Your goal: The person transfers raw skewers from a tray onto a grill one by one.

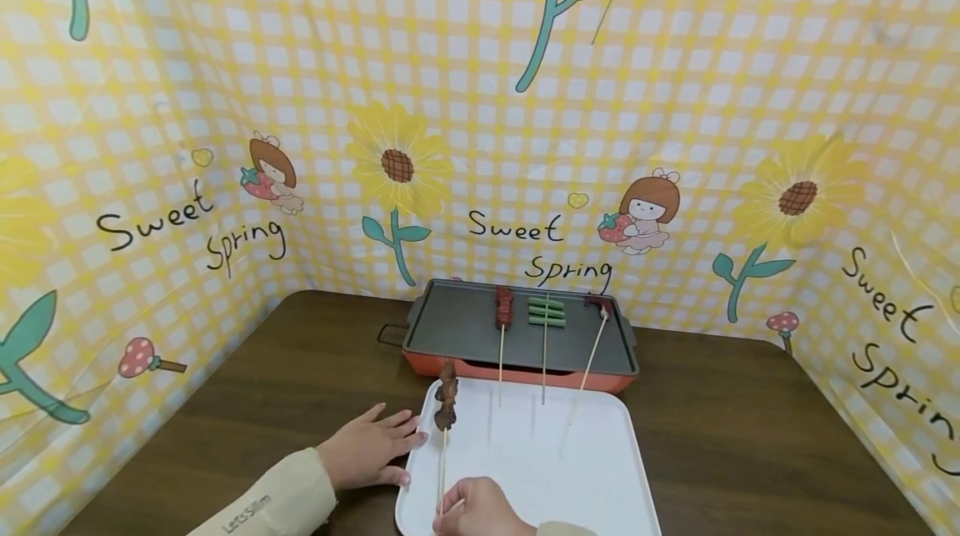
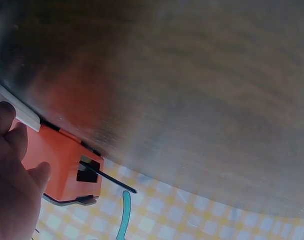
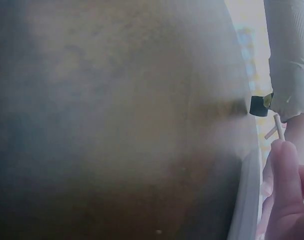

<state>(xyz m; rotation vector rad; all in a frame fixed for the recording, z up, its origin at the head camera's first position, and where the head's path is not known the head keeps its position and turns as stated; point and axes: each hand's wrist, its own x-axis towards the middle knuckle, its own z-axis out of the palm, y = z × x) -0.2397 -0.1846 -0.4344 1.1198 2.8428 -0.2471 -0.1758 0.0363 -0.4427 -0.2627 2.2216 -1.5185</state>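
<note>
My right hand (image 1: 480,509) pinches the lower end of a wooden stick on a brown meat skewer (image 1: 447,403), over the left side of a white tray (image 1: 600,469). In the right wrist view, the bare stick end (image 3: 279,127) pokes out past the fingertips of that hand (image 3: 287,195). My left hand (image 1: 369,448) has its fingers spread, touching the tray's left edge. The left wrist view shows part of this hand (image 2: 11,175) against the tray rim (image 2: 24,114). Whether the meat touches the tray I cannot tell.
Behind the tray stands an orange grill (image 1: 457,368) with a dark plate. On it lie a red meat skewer (image 1: 503,308), a green vegetable skewer (image 1: 547,311) and a dark red skewer (image 1: 602,307), their sticks reaching over the tray. A checked cloth (image 1: 480,144) hangs around the table.
</note>
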